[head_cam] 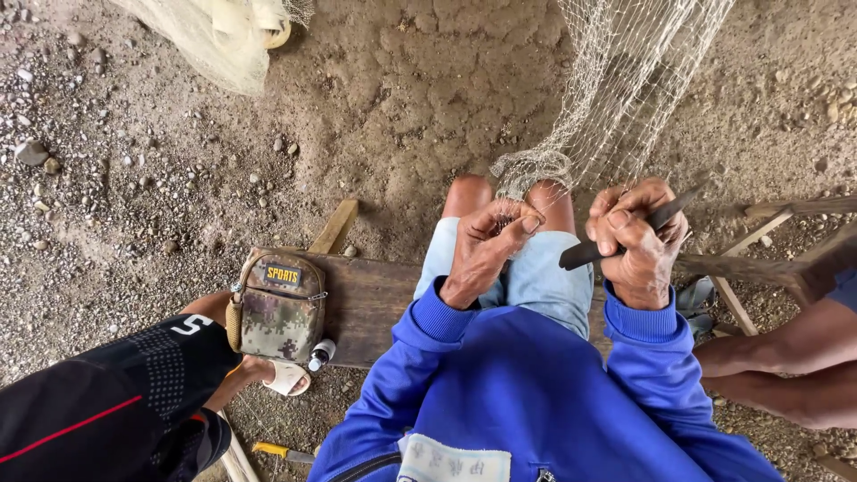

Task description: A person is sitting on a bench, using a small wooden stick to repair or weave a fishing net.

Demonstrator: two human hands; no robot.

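Gravelly dirt ground lies beneath the wooden bench I sit on. My left hand pinches the fishing net gathered over my knees. My right hand, apart from it, grips a dark netting needle. Toward the bench's left end rests a camouflage pouch.

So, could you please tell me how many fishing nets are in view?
2. One net hangs from the upper right down to the left hand, beside the right hand; another net lies bunched at upper left, partly cropped.
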